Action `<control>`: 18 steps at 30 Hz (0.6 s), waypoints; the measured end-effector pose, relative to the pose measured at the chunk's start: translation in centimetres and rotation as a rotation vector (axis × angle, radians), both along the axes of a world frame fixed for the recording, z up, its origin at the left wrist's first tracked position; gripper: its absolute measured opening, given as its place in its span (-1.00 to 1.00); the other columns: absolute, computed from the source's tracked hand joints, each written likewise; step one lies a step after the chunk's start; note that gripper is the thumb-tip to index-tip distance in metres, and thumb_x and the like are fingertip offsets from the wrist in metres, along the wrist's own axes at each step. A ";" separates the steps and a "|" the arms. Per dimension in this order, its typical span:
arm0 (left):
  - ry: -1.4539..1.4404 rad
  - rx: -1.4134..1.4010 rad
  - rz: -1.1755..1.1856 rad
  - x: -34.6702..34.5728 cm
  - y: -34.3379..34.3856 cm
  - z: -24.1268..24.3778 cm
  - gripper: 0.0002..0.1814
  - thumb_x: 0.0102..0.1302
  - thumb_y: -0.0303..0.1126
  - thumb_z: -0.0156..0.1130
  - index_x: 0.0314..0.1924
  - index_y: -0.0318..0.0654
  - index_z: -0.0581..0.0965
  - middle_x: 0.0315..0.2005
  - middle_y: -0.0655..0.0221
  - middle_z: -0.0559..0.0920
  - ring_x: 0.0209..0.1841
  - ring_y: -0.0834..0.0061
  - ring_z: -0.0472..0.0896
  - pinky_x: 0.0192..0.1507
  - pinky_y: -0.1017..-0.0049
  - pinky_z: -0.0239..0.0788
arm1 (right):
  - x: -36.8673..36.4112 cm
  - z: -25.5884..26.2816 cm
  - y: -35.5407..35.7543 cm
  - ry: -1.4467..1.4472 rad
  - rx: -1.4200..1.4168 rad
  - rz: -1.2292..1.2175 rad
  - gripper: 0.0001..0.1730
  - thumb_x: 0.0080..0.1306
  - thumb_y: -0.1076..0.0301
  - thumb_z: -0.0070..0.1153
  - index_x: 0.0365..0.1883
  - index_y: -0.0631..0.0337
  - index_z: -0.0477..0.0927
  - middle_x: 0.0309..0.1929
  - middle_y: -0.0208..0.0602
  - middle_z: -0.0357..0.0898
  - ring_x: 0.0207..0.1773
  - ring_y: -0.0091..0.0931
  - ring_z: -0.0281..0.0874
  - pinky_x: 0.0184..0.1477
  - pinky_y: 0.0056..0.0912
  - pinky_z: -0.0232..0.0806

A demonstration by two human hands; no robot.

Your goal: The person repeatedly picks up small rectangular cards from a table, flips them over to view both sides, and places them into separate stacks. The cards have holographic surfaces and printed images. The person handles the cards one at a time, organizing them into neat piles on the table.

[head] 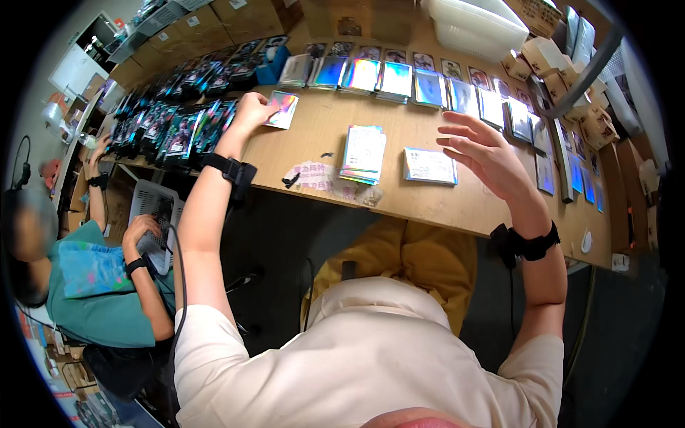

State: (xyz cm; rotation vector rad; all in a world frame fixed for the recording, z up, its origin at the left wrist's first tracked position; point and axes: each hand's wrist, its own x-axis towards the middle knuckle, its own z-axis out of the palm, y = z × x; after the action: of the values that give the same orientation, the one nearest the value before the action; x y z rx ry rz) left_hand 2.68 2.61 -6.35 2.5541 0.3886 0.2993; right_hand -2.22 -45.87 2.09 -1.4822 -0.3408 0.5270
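My left hand point(258, 113) has its fingers on a shiny holographic card point(282, 111) at the left of the wooden table point(316, 123); whether one card or a thin stack cannot be told. My right hand point(476, 152) hovers over the table at the right, fingers spread, nothing in it. Between the hands lie an upright stack of printed white cards point(363, 155) and, right of it, a sideways stack point(430, 166). Beyond them runs a curved row of holographic card stacks point(396, 80), with single picture cards point(424, 61) behind it.
Many dark foil packets point(179, 134) are heaped at the left beside a blue box point(273, 67). A co-worker in green point(107, 289) sits there, one hand in a white plastic basket point(140, 200). A white bin point(479, 29) and small cardboard boxes point(546, 59) stand behind; a metal bar point(563, 160) lies right.
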 end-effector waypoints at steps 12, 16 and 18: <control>-0.238 0.477 -0.230 -7.0 -15.0 6.5 -0.48 0.09 -0.15 0.46 0.02 -0.24 0.59 -0.09 0.15 0.55 0.06 0.15 0.43 0.16 0.23 0.30 | -0.4 -2.8 -1.2 -0.792 -0.953 0.216 -0.16 0.06 0.29 0.43 0.31 0.26 0.37 0.30 -0.12 0.32 0.35 -0.18 0.25 0.37 -0.20 0.21; -0.269 0.292 -0.539 -10.7 -22.5 7.4 -0.47 0.08 -0.20 0.47 0.03 -0.28 0.57 -0.03 0.15 0.53 0.10 0.17 0.43 0.21 0.27 0.27 | -0.1 -3.4 -1.5 -0.797 -0.924 0.186 -0.25 0.04 0.33 0.43 0.22 0.26 0.43 0.25 -0.12 0.35 0.33 -0.18 0.27 0.32 -0.22 0.24; -0.241 0.215 -0.634 -11.9 -24.9 7.5 -0.45 0.07 -0.26 0.48 0.06 -0.29 0.55 0.02 0.16 0.51 0.15 0.15 0.41 0.23 0.26 0.26 | -0.3 -3.6 -1.8 -0.824 -0.867 0.147 -0.31 0.04 0.36 0.43 0.16 0.25 0.45 0.20 -0.13 0.37 0.30 -0.19 0.29 0.28 -0.23 0.27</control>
State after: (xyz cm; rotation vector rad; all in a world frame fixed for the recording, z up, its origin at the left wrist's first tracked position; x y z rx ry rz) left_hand -9.18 -22.33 1.15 2.6439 -0.5639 0.4125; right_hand -2.57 -47.71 -1.51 -2.5109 -0.9496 0.1308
